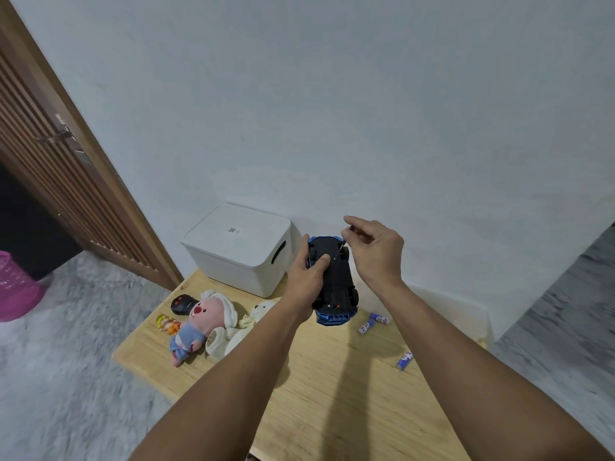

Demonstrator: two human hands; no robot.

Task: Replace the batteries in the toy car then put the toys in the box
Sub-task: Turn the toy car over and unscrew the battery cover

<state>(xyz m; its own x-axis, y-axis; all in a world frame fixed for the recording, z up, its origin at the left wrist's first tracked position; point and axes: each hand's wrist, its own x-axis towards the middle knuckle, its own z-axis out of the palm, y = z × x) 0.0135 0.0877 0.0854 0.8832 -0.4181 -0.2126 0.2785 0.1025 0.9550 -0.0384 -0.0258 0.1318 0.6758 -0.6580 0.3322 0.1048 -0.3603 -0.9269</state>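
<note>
- Your left hand [307, 271] grips the toy car [332, 281], belly up, above the tabletop's [332, 394] far edge.
- Your right hand [374, 251] pinches a thin tool [338, 250] whose tip touches the car's underside.
- Batteries [372, 322] lie near the right edge.
- White box [238, 247], lid on, sits at the far-left corner; plush toys [206, 321] near the left edge.

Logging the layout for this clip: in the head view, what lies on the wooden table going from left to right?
Small figurine → black remote → pink plush → white plush bear → blue toy car, held upside down above the table in the left hand → batteries → single battery.
</note>
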